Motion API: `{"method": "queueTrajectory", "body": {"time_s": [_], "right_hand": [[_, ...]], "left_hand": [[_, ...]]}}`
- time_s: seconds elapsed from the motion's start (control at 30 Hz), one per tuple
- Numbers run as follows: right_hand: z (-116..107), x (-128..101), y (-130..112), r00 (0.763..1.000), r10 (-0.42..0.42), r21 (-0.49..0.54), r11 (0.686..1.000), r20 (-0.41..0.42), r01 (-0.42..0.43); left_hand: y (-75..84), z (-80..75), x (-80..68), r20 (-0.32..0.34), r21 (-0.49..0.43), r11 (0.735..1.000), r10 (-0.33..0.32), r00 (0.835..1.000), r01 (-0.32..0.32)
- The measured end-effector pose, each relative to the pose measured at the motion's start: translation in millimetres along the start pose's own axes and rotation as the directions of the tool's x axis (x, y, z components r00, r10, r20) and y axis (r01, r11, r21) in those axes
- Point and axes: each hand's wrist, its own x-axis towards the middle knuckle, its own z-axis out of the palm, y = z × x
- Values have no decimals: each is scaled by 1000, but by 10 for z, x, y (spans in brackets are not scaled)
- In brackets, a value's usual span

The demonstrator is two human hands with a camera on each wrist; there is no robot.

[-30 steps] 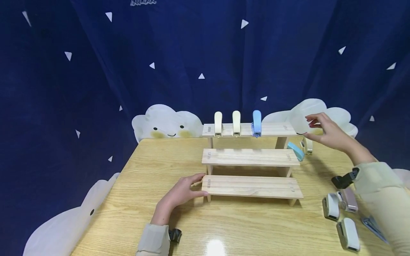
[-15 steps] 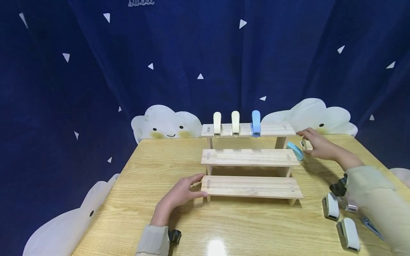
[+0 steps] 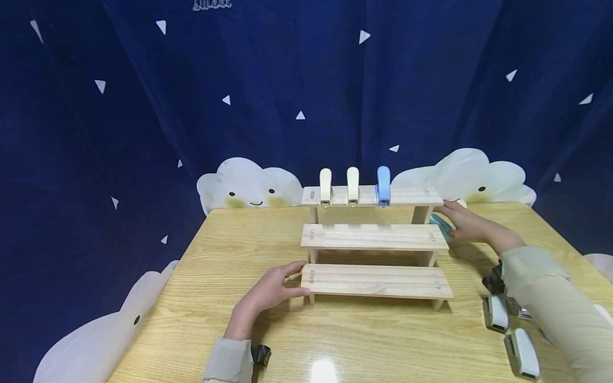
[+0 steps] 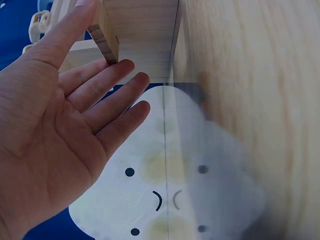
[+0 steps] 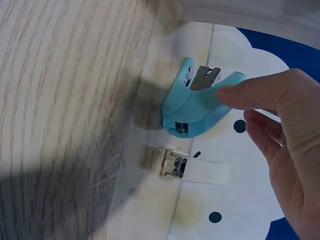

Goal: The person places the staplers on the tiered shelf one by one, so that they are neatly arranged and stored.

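Note:
My right hand (image 3: 466,221) is at a teal stapler (image 5: 202,107) beside the right end of the wooden tiered shelf (image 3: 378,279). In the right wrist view the thumb lies on the stapler and the other fingers curl behind; the far-side contact is hidden. A cream stapler (image 5: 205,171) stands close by, mostly covered by the hand in the head view. My left hand (image 3: 275,287) touches the left end of the lowest tier with thumb and forefinger, the other fingers extended. On the top tier stand two cream staplers (image 3: 353,186) and a blue stapler (image 3: 383,186).
Near the right forearm (image 3: 551,303) lie two white staplers (image 3: 525,354) and a partly covered stapler (image 3: 519,309). The wooden table (image 3: 230,239) ends at a dark blue curtain (image 3: 268,80) with cloud cutouts (image 3: 249,181) along the edge.
My right hand has come down from above the back right to the teal stapler, its thumb now on it. My left hand stays at the lowest tier's end.

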Motion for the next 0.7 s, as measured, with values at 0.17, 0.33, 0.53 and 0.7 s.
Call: {"method": "queueTrajectory", "body": {"time_s": [0.17,0.33,0.53,0.7], "right_hand": [[43,3,31,999,-46,-29,999,-9,46],[51,11,37,998,-64,-43,997,-18,63],[27,18,16,999,-49,-40,998,-1,49],[31,-61,40,1000,-12,15,1000,21,12]], "left_hand": [[-8,0,2,-1,8,1000,8,1000,-8],[-3,-10,5,-8,16,1000,16,1000,-16],[2,-11,3,-8,15,1000,13,1000,-13],[4,-10,6,-5,24,1000,11,1000,-11]]}}
